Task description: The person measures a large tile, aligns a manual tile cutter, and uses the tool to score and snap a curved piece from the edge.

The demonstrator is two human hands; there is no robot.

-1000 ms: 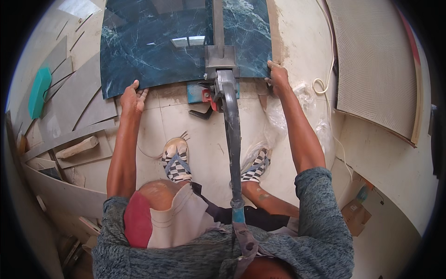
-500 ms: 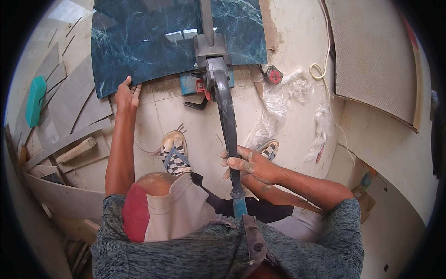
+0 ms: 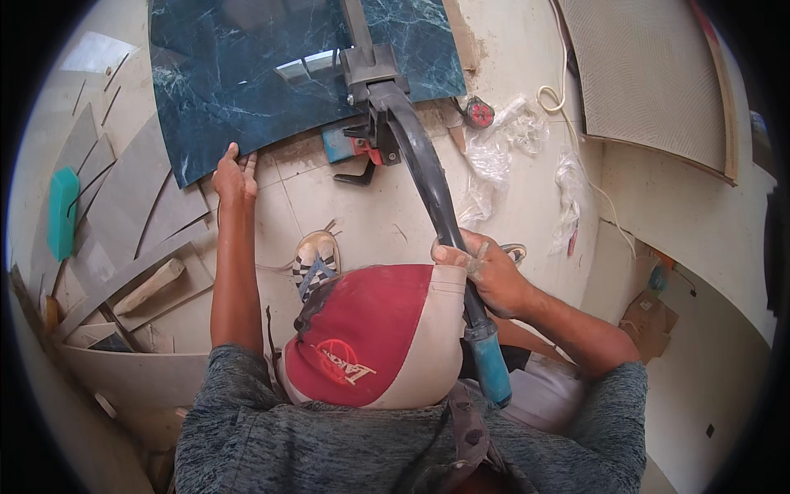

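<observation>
Fingers [image 3: 476, 242] of the right hand [image 3: 500, 280] curl round the black lever [image 3: 424, 173]; the left hand [image 3: 234, 176] touches the near left edge of the veined blue slab [image 3: 239, 90], whether pinching it I cannot tell. The slab lies at the far side, beneath a dark rail [image 3: 356, 23]. The step looks like steadying the slab while working the lever; the next move likely calls for a still edge and even lever pressure.
</observation>
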